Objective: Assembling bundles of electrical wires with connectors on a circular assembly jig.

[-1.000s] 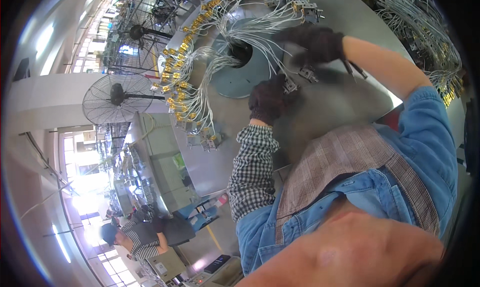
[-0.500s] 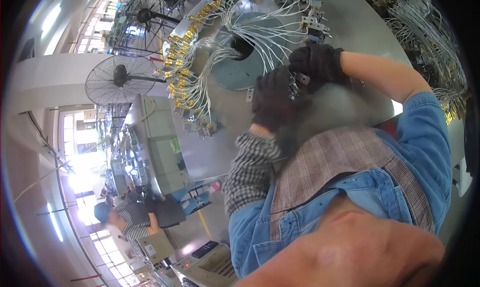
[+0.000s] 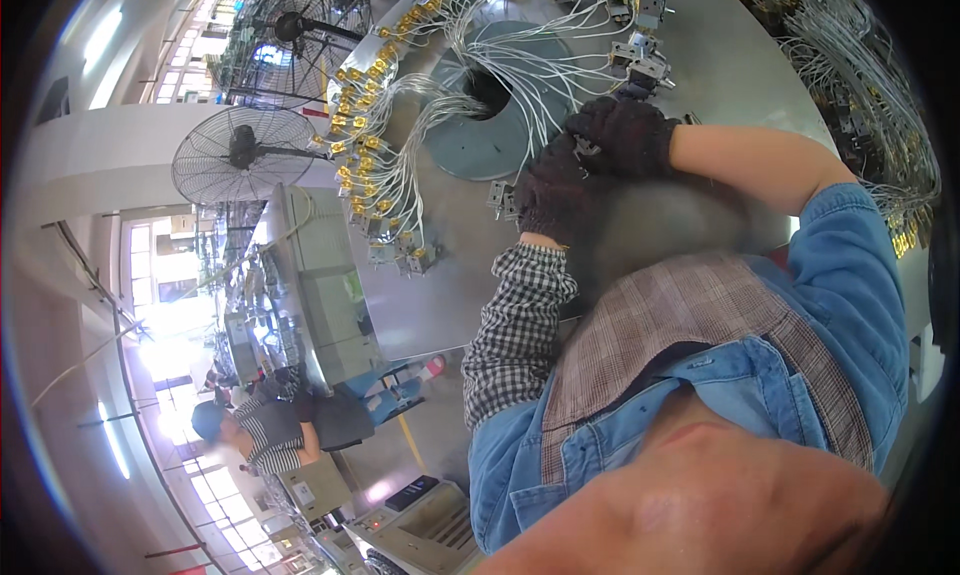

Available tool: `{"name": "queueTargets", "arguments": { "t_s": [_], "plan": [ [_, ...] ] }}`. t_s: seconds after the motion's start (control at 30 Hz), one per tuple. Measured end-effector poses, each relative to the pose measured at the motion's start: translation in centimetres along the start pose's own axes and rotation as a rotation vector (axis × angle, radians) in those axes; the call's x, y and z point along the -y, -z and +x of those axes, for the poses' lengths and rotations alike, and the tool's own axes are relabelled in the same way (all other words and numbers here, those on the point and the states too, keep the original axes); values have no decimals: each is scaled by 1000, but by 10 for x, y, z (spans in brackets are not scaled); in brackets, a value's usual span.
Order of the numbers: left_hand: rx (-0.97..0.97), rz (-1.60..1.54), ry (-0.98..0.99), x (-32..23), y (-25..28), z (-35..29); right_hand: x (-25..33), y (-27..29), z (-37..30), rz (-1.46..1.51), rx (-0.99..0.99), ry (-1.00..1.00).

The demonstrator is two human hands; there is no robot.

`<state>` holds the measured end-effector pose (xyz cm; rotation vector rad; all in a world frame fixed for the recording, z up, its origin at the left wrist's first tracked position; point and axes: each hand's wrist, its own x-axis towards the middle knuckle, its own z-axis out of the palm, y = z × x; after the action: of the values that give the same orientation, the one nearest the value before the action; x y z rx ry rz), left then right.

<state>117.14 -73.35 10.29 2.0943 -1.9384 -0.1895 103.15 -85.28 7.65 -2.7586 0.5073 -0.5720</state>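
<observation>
Both my hands wear dark gloves and meet over the near part of the metal table (image 3: pixel 440 310). My right hand (image 3: pixel 628 135) is closed around a small silver metal part (image 3: pixel 585 148), most of it hidden by the fingers. My left hand (image 3: pixel 552 193) presses against the right one, fingers curled in at the same part. Beside the left wrist sits a metal block (image 3: pixel 503 201). Beyond the hands, white cables (image 3: pixel 510 60) fan out from the hole of a round grey disc (image 3: pixel 465 155). Metal blocks (image 3: pixel 642 63) stand at the cable ends near my right hand.
Gold-coloured connectors (image 3: pixel 352 125) line the table's left side, with more metal blocks (image 3: pixel 405 255) nearer me. Bundled cables (image 3: pixel 850 60) hang at the far right. Left of the table are a standing fan (image 3: pixel 243 147), a workbench (image 3: pixel 325 305) and a seated co-worker (image 3: pixel 270 430).
My hands have drawn closer together, the right shifting slightly down and left. The metal part between them is now more covered. More of the block beside my left wrist shows.
</observation>
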Motion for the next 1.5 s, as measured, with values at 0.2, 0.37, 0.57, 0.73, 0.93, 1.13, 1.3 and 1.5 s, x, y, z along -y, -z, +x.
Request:
{"name": "queueTargets", "arguments": {
  "t_s": [0.2, 0.37, 0.57, 0.73, 0.93, 1.13, 1.3, 1.5],
  "plan": [
    [94, -38, 50, 6, 11, 6, -3, 5, 9, 14, 114, 47],
    [129, -73, 84, 13, 15, 5, 15, 15, 22, 172, 297, -140],
    [191, 28, 79, 14, 30, -1, 21, 42, -13, 314, -89, -209],
    [170, 133, -38, 16, 26, -2, -10, 54, -27, -185, -221, -305],
    [285, -16, 160, -41, 24, 25, -1, 23, -20, -52, -82, -298],
    [137, 72, 33, -10, 2, 13, -34, 47, -16, -110, -100, -254],
    [87, 56, 55, -2, -12, 14, 10, 17, -30, 269, -24, -228],
    [42, 38, -28, 5, 3, 7, 0, 5, -24, 382, 101, 12]
  ]
}}
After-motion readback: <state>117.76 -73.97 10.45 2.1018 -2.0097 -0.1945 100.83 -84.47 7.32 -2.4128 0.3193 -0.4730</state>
